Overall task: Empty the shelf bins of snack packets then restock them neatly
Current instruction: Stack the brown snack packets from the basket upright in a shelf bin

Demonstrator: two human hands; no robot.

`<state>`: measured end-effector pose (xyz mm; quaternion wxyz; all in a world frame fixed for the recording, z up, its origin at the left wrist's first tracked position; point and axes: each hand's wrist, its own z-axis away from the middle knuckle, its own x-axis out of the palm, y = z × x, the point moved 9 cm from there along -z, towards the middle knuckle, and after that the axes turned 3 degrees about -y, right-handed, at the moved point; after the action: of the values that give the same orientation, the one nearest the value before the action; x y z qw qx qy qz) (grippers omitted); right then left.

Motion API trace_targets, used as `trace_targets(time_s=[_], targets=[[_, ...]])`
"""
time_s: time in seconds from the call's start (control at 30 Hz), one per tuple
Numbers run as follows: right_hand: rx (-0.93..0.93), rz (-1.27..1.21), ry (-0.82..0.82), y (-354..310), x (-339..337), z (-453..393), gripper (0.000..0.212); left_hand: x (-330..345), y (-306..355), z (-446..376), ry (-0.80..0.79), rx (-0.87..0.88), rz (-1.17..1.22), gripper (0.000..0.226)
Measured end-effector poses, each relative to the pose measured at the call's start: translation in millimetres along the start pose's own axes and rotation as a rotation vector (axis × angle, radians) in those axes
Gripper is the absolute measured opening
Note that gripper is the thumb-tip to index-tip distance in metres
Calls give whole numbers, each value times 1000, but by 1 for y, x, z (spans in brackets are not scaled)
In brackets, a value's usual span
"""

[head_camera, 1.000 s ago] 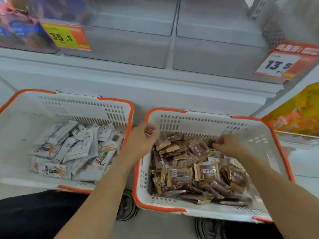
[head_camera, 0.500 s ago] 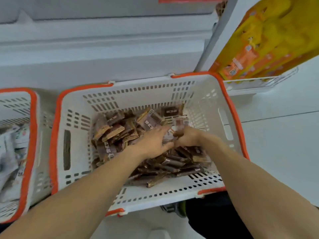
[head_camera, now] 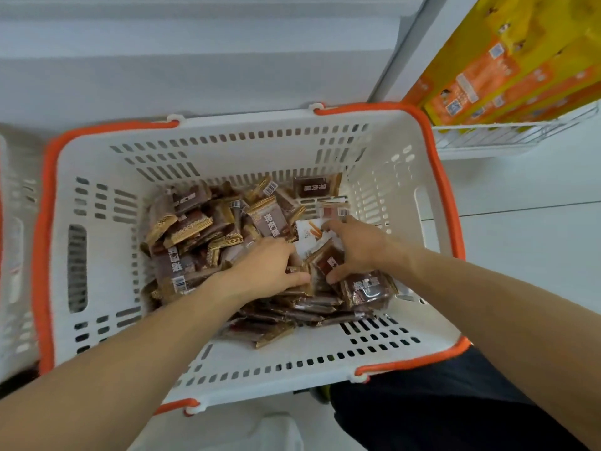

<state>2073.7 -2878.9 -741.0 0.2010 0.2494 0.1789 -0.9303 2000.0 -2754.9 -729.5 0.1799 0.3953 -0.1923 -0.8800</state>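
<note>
Both hands deep in basket [head_camera: 432, 177] — left hand [head_camera: 265, 271] & right hand [head_camera: 353, 247] curl round brown packets [head_camera: 208, 229], prob. bunching a stack for restocking.

White tiled floor [head_camera: 520, 249] carries an orange-rimmed white basket [head_camera: 227, 151].

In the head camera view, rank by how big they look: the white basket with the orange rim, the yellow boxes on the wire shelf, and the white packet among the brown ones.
1. White plastic basket with orange rim
2. Yellow cardboard boxes, cropped by the frame, farther away
3. White snack packet, partly covered
</note>
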Motion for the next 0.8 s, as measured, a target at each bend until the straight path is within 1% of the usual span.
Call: trace_targets(time_s=[0.1,0.13,0.17,0.23,0.33,0.4,0.47,0.5,0.57,0.63,0.73,0.8], targets=[[-2,-21,11,-2,2,3,112,-1,-6,-13,-91,-46,-58,87],[4,-26,23,-1,1,4,107,0,-8,-17,-140,-58,-78,97],[6,-26,28,-1,-1,4,101,0,-7,-21,-189,-59,-84,101],[-6,-47,11,0,-4,6,87,3,-4,-26,-271,-40,-71,101],[-46,-126,6,-2,-11,12,64,2,-1,-30,-338,-41,-56,105],[-53,-125,12,-5,-15,17,61,3,-3,-31,-385,-61,-42,107],[-57,-100,7,-8,-14,20,65,4,-5,-28,-434,-79,-23,102],[-54,-104,-1,-9,-13,21,68,5,-5,-25,-448,-78,-1,95],[-30,-145,-27,-10,-10,23,75,6,-3,-18,-456,-60,47,79],[0,-124,-64,-9,-4,24,79,4,-1,-10,-441,-40,48,72],[46,-53,-183,-5,13,29,55,-5,1,0,-382,-22,12,61],[57,-15,-194,-5,18,33,47,-15,5,8,-288,-8,32,53]])
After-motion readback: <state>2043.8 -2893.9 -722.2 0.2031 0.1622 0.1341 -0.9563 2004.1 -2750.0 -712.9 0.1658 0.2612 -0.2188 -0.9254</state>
